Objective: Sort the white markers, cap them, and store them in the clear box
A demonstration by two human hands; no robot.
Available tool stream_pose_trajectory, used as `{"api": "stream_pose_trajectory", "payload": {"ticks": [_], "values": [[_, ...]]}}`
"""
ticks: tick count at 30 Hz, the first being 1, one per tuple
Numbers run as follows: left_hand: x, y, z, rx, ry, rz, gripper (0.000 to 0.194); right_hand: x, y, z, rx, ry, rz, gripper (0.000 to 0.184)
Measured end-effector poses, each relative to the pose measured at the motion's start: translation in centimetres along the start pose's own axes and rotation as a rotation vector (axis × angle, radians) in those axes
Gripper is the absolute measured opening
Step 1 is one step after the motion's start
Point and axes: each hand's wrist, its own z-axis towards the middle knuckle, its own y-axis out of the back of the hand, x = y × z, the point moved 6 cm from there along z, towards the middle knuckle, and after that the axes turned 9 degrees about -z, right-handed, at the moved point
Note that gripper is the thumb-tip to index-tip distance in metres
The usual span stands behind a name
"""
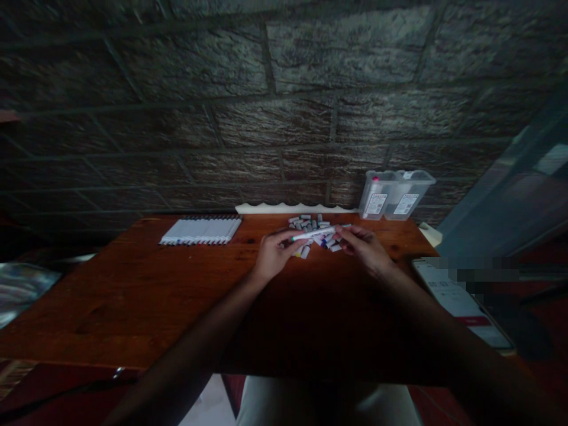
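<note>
A white marker point(316, 233) with a green tip end lies level between my two hands, above the wooden table. My left hand point(276, 253) pinches its green end. At the other end, the fingers of my right hand point(360, 244) close on the marker; whether a cap is on that end I cannot make out. Just behind and below the hands is a loose pile of marker caps point(306, 223), white with coloured ends, partly hidden by the fingers. Several capless-looking white markers point(202, 231) lie side by side in a neat row to the left.
Two clear plastic containers point(394, 195) with labels stand at the back right, one with a pinkish-red item inside. A wavy white strip point(295, 209) runs along the wall. A tablet-like device point(461, 305) lies at the right edge of the wooden table point(146, 296). A brick wall rises behind.
</note>
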Motion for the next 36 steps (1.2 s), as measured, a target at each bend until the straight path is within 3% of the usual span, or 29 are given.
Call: {"api": "stream_pose_trajectory", "payload": {"ticks": [4,11,14,18,25,31,36], "values": [[-0.5,-0.7,-0.2,0.030,-0.049,0.061,0.017,0.9,-0.2,-0.3,0.006,0.058,-0.029,0.037],[0.0,-4.0,-1.3,0.154,0.086,0.053,0.016,2.3,-0.8,-1.2,-0.003,0.323,-0.184,0.026],[0.2,-4.4,-1.3,0.230,0.080,0.074,0.018,2.0,-0.9,-1.5,-0.013,0.420,-0.315,0.024],[0.2,-2.7,-0.6,0.252,0.048,0.136,0.024,2.2,-0.8,-1.8,-0.032,0.472,-0.457,0.026],[2.2,2.8,1.0,-0.091,0.099,0.151,0.028,3.4,-1.7,-2.7,0.032,0.563,-0.509,0.029],[2.5,2.9,0.9,-0.094,0.071,0.212,0.028,2.5,-2.7,-2.2,0.120,0.465,-0.331,0.024],[2.4,2.9,0.9,-0.109,0.073,0.210,0.027,1.9,-1.6,-1.4,-0.011,0.326,-0.051,0.025]]}}
